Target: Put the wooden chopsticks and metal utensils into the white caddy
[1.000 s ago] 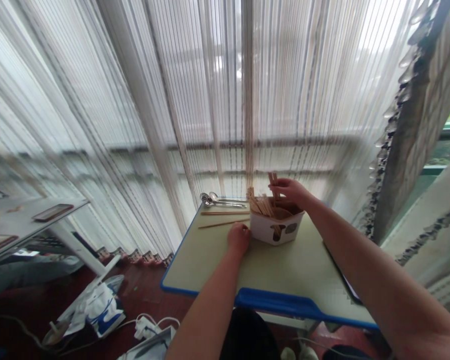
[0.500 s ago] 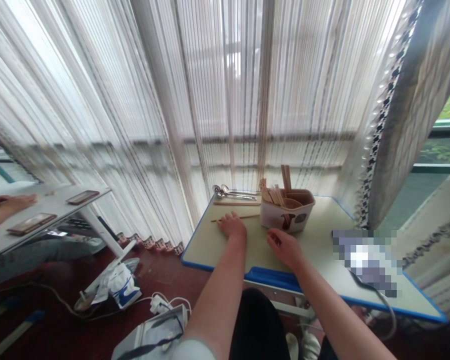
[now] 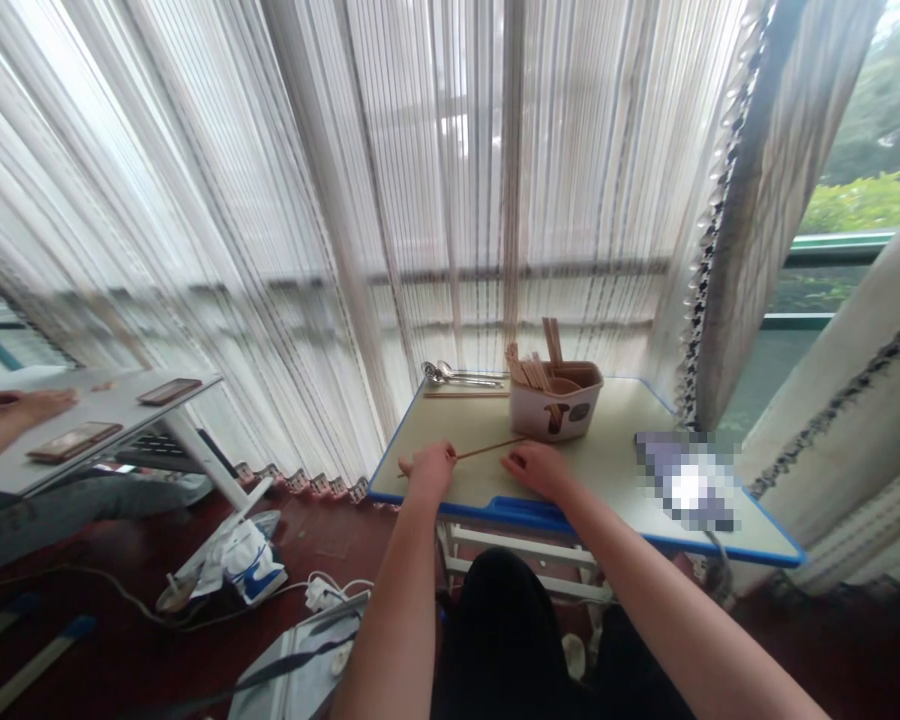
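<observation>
My left hand [image 3: 433,468] is closed on a thin wooden chopstick [image 3: 487,449] just above the desk, its fingers pinching near the left end. The chopstick slants up to the right, toward the base of a utensil holder [image 3: 540,412]. Close to its right part, my right hand [image 3: 538,468] rests with fingers curled, and nothing shows in them. Wooden chopsticks and other wooden utensils [image 3: 534,372] stand in the holder. Behind my left hand, wooden chopsticks [image 3: 465,394] lie along the back of the desk, with metal spoons [image 3: 439,373] beyond them.
The desk [image 3: 615,475] has a blue edge, and a blurred-out item [image 3: 686,485] lies at its right. Curtains [image 3: 450,200] hang behind. At the left, another person's hands [image 3: 41,405] rest on a white table [image 3: 131,415]. A grey box [image 3: 296,660] stands on the floor.
My left hand has drawn the chopstick nearer and to the left, pinching it now. My right hand has shifted slightly left. The view has turned a little to the right.
</observation>
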The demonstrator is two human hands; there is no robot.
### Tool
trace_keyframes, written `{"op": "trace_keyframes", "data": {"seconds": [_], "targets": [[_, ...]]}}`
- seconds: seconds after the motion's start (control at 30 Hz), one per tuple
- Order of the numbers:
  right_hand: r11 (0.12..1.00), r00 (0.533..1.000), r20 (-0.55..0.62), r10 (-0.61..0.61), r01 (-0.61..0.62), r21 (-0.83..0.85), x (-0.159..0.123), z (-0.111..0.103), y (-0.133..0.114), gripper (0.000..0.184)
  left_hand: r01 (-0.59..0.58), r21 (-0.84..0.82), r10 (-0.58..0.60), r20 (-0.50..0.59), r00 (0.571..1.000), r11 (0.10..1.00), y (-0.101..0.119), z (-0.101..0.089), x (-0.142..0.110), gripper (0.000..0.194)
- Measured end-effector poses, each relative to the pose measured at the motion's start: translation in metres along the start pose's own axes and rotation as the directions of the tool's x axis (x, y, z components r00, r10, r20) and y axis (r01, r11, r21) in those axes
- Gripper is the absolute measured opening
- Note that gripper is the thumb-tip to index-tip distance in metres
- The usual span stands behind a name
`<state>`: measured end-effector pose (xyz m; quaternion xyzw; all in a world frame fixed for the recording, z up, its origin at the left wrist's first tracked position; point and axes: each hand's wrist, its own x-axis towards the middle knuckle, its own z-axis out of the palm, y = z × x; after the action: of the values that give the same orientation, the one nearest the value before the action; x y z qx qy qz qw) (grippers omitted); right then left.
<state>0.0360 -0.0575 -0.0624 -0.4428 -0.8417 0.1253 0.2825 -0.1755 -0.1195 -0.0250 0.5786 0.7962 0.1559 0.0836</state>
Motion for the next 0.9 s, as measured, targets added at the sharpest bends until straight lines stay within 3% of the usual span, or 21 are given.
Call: {"op": "trace_keyframes", "data": {"seconds": [0.07, 0.17, 0.23, 0.33, 0.4, 0.47, 0.53, 0.67, 0.73, 0.77, 0.9], "targets": [[0.949, 0.997, -0.007, 0.076, -0.071, 0.307, 0.002, 0.003, -0.007, 0.037, -0.043, -0.054, 0.044, 0.02, 0.999, 0.998, 0.002, -0.002, -0.005, 0.015], [0.714, 0.974, -0.011, 0.227, -0.159, 0.682, 0.004, 0.007, -0.014, 0.042, -0.067, -0.173, 0.075, 0.041, 0.996, 0.983, 0.01, 0.001, -0.012, 0.015], [0.643, 0.959, -0.038, 0.279, -0.158, 0.75, 0.004, 0.006, -0.016, 0.043, -0.091, -0.245, 0.103, 0.036, 0.994, 0.965, 0.017, 0.004, -0.015, 0.016], [0.632, 0.943, -0.105, 0.315, -0.126, 0.765, 0.004, -0.014, -0.013, 0.042, -0.177, -0.288, 0.175, -0.031, 0.984, 0.941, 0.031, 0.01, -0.016, 0.018], [0.639, 0.919, -0.199, 0.34, -0.071, 0.766, 0.004, -0.043, -0.009, 0.04, -0.21, -0.28, 0.206, -0.045, 0.978, 0.937, 0.038, 0.014, -0.013, 0.019], [0.672, 0.868, -0.348, 0.355, 0.022, 0.74, 0.004, -0.081, -0.005, 0.037, -0.202, -0.237, 0.215, 0.033, 0.976, 0.95, 0.044, 0.019, -0.007, 0.021], [0.768, 0.804, -0.504, 0.315, 0.096, 0.633, 0.004, -0.123, -0.002, 0.033, -0.189, -0.162, 0.211, 0.134, 0.968, 0.969, 0.05, 0.023, 0.001, 0.024], [0.926, 0.577, -0.789, 0.212, 0.14, 0.351, 0.007, -0.185, 0.002, 0.026, -0.168, -0.023, 0.17, 0.161, 0.972, 0.986, 0.067, 0.03, 0.02, 0.027], [0.961, 0.502, -0.85, 0.159, 0.119, 0.25, 0.01, -0.198, 0.005, 0.023, -0.165, 0.023, 0.161, 0.13, 0.978, 0.986, 0.078, 0.034, 0.028, 0.03], [0.972, 0.49, -0.862, 0.132, 0.107, 0.21, 0.012, -0.201, 0.007, 0.022, -0.165, 0.044, 0.16, 0.1, 0.982, 0.985, 0.084, 0.038, 0.031, 0.032], [0.997, 0.502, -0.863, 0.059, 0.016, 0.078, 0.026, -0.199, 0.019, 0.02, -0.173, 0.134, 0.187, -0.1, 0.977, 0.976, 0.102, 0.055, 0.038, 0.036]]}}
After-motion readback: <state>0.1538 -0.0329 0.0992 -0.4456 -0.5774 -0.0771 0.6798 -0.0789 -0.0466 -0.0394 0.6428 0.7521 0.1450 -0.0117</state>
